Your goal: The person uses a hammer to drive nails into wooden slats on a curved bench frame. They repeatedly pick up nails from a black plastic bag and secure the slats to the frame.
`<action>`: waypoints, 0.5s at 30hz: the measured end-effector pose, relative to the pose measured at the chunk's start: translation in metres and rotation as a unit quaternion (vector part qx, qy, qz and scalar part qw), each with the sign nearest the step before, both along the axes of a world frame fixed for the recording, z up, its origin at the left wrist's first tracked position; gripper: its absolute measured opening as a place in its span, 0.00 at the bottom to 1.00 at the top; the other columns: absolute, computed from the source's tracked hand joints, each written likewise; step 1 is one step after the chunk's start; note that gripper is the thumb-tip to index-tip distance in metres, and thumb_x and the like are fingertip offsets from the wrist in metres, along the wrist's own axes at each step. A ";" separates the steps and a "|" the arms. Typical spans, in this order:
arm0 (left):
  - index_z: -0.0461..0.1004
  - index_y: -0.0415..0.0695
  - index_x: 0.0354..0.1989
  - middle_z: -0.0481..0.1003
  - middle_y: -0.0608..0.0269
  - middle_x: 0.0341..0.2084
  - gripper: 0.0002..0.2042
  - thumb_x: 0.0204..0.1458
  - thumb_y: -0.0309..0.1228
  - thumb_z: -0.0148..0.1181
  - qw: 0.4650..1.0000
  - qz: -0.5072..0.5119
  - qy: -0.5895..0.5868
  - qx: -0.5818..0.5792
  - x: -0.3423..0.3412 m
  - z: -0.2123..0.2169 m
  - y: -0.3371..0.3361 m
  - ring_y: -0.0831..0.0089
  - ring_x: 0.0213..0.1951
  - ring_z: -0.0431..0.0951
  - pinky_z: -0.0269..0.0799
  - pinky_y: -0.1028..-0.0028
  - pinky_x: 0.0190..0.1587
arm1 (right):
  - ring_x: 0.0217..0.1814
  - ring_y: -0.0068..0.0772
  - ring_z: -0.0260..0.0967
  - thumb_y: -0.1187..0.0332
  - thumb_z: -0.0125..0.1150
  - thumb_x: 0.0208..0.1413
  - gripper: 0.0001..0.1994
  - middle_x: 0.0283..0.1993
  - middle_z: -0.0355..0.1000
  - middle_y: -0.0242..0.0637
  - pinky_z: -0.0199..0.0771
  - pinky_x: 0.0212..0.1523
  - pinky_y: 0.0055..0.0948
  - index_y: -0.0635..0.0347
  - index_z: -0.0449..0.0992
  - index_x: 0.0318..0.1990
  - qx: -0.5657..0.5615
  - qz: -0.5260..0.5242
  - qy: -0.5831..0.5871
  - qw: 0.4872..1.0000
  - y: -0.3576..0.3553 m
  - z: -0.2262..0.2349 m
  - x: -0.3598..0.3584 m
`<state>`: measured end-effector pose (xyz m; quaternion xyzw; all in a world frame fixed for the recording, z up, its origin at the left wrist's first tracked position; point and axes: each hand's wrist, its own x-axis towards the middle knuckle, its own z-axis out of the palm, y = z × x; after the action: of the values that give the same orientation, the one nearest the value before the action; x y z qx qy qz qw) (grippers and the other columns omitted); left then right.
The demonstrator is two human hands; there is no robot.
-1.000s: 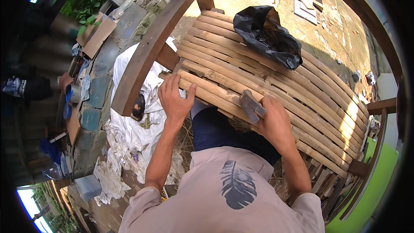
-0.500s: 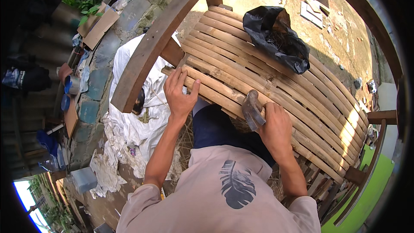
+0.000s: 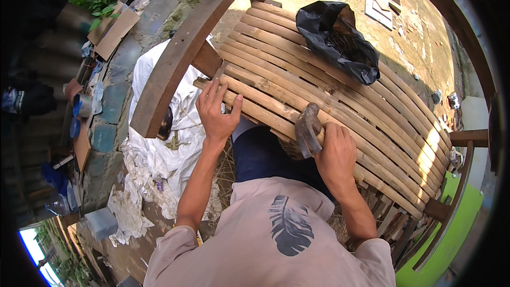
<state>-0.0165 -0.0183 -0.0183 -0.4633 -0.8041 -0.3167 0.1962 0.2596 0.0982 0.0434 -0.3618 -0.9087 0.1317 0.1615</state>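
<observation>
Since a second ago, the hammer (image 3: pixel 308 127) has rolled a little within the right hand (image 3: pixel 337 149), so its forked end now points more toward the person's lap; the view itself has shifted slightly too. Both hands keep to the near edge of the bamboo bench (image 3: pixel 366 125). Closed around the handle, the right hand covers most of it, and the dark metal head sticks out to the left over the front slats (image 3: pixel 268 111). Whether the head touches the bamboo, I cannot tell. The left hand (image 3: pixel 217 110) lies across the left end of those same slats, fingers stretched forward and thumb spread apart; I cannot tell whether it grips them or simply rests there. Just beyond it rises a curved wooden armrest (image 3: pixel 186 56). Toward the far side of the bench sits a black plastic bag (image 3: pixel 340 42), its mouth gaping, its contents too dark to make out. Crumpled white sheeting (image 3: pixel 159 165) spreads over the ground to the left, with a translucent box (image 3: pixel 101 224) near its lower end. To the right, past the bench, stands a bright green panel (image 3: pixel 454 234).
</observation>
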 end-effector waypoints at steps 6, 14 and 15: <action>0.80 0.38 0.51 0.78 0.48 0.54 0.20 0.53 0.35 0.70 1.000 -0.017 -0.014 -0.015 0.014 0.019 0.009 0.50 0.60 0.73 0.64 0.57 0.63 | 0.45 0.47 0.71 0.80 0.62 0.40 0.14 0.38 0.73 0.40 0.70 0.42 0.44 0.60 0.70 0.37 0.028 -0.006 -0.025 0.999 -0.001 0.000 0.000; 0.82 0.43 0.51 0.84 0.57 0.40 0.14 0.57 0.29 0.67 0.941 -0.258 -0.181 0.123 0.047 0.096 0.124 0.63 0.43 0.84 0.76 0.65 0.49 | 0.44 0.47 0.71 0.79 0.66 0.38 0.16 0.37 0.73 0.39 0.71 0.42 0.43 0.60 0.70 0.37 0.013 -0.016 0.016 1.000 -0.001 -0.003 0.007; 0.83 0.43 0.50 0.84 0.55 0.40 0.13 0.57 0.29 0.66 0.938 -0.281 -0.174 0.102 0.049 0.102 0.146 0.62 0.42 0.84 0.76 0.65 0.48 | 0.43 0.45 0.71 0.79 0.64 0.40 0.14 0.37 0.73 0.38 0.71 0.41 0.42 0.59 0.71 0.37 0.025 -0.014 0.018 0.999 -0.001 -0.006 0.008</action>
<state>0.0325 0.1279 0.0832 -0.5853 -0.6260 -0.5153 0.0028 0.2674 0.0977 0.0378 -0.3683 -0.9032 0.1136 0.1888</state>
